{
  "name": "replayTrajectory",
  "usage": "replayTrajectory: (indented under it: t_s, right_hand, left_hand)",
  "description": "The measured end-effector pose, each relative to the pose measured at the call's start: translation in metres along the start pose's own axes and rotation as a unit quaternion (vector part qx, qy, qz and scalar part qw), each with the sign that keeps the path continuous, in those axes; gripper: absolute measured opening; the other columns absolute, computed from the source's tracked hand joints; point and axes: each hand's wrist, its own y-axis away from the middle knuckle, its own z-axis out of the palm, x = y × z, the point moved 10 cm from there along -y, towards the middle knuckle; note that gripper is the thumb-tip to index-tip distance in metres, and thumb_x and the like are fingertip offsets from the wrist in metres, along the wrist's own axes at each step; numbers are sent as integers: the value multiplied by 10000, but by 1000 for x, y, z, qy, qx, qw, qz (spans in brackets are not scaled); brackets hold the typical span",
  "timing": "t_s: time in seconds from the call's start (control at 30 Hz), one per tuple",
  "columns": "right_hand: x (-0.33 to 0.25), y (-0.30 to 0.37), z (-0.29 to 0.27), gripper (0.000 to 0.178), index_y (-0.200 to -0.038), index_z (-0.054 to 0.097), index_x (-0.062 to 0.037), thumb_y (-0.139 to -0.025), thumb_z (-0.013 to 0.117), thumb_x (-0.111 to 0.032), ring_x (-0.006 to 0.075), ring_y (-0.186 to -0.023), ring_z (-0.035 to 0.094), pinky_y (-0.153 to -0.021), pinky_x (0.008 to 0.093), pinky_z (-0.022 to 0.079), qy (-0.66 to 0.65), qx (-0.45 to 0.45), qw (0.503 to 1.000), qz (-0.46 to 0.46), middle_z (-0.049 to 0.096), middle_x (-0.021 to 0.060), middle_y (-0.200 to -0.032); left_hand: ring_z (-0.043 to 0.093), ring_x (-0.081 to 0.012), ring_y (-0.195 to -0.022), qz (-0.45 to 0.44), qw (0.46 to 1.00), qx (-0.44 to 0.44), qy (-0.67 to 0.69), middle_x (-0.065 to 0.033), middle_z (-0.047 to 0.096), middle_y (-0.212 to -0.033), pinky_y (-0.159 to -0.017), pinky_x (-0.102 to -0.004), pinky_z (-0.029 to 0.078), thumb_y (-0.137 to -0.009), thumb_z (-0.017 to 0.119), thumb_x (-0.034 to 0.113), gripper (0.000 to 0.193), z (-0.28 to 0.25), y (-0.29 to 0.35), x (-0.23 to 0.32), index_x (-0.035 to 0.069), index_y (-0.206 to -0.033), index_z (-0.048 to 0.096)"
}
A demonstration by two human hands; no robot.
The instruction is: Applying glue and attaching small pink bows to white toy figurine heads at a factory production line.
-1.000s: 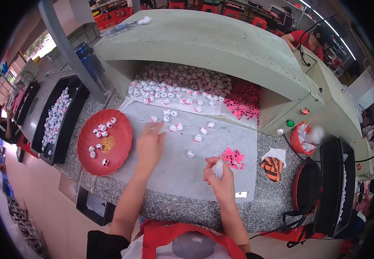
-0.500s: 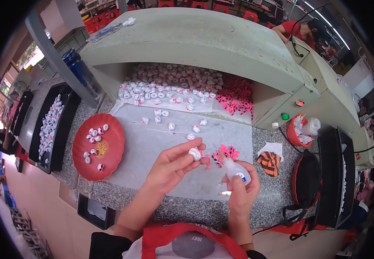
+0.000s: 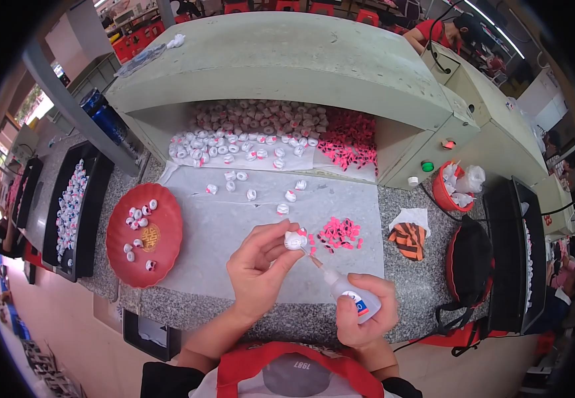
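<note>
Head view: the left hand (image 3: pixel 259 264) is raised over the worktop, thumb and fingertips pinched around a small white piece (image 3: pixel 295 241) with a bit of pink on it. The right hand (image 3: pixel 365 318) is closed in a fist around a small glue bottle (image 3: pixel 345 289), whose thin nozzle points up and left, its tip just at the underside of the white piece. Both hands hang above the near edge of a grey mat (image 3: pixel 234 225) spread on the speckled stone counter (image 3: pixel 407 312).

Just beyond the white piece, a little heap of pink bits (image 3: pixel 339 233) lies on the mat. Farther back on the mat sit a few loose white pieces (image 3: pixel 254 194), well apart from the hands. Behind them, under a pale green hood (image 3: pixel 287 60), a big pile of white pieces (image 3: pixel 254 129) lies beside a pile of pink bits (image 3: pixel 348 136) to its right.

To the left of the mat, a round red plate (image 3: pixel 161 255) holds about ten white pieces. Left of the plate stands a black tray (image 3: pixel 92 199) with more white pieces in it.

To the right of the mat lies a folded orange-and-black striped cloth (image 3: pixel 408 239) on a white sheet. Beyond it, a red bowl (image 3: pixel 441 194) holds crumpled clear bags. A black bag (image 3: pixel 470 262) sits at the counter's right end, next to another black tray (image 3: pixel 503 265). A person in red (image 3: pixel 443 30) bends over at the far side of the hood.
</note>
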Motion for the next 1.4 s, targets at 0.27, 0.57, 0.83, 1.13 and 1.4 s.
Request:
replayTrajectory:
  t_s: [0.27, 0.57, 0.83, 1.13, 1.4]
  right_hand:
    - [-2, -1, 4, 265, -933, 513, 30, -693, 573, -64, 140, -671, 555, -591, 244, 462, 0, -7, 1000, -9, 566, 114, -824]
    - [-3, -3, 6, 262, -925, 514, 29, -683, 564, -58, 153, -633, 562, -566, 256, 467, 8, -10, 1000, -24, 574, 121, -797]
    - [-9, -7, 5, 229, -885, 525, 26, -676, 564, -58, 182, -611, 586, -554, 270, 473, 5, -13, 999, -35, 596, 140, -743]
    - [-11, -9, 3, 216, -876, 527, 19, -675, 564, -53, 187, -595, 591, -552, 275, 477, 25, -31, 999, -32, 601, 148, -736]
    - [-14, -13, 3, 227, -887, 522, 25, -679, 562, -55, 187, -581, 580, -535, 271, 468, 20, -20, 998, -49, 593, 146, -713]
  left_hand:
    - [556, -250, -972, -25, 998, 5, 65, -197, 518, -1067, -810, -311, 488, -722, 563, -144, 378, 0, 1, -1, -78, -1082, 469]
    - [553, -245, -968, -15, 998, -7, 55, -193, 508, -1067, -801, -318, 497, -720, 565, -144, 351, 3, 0, 2, -71, -1055, 489]
    - [553, -233, -951, -5, 999, -17, 34, -193, 500, -1066, -781, -297, 504, -714, 550, -163, 338, 5, -1, 3, -76, -1037, 501]
    - [545, -225, -961, -4, 1000, -10, 21, -197, 497, -1074, -789, -282, 496, -708, 547, -172, 332, 5, -2, 8, -81, -1025, 510]
    - [548, -240, -969, -5, 999, -16, 42, -207, 493, -1082, -800, -293, 495, -712, 539, -173, 320, 5, -2, 9, -86, -1019, 505]
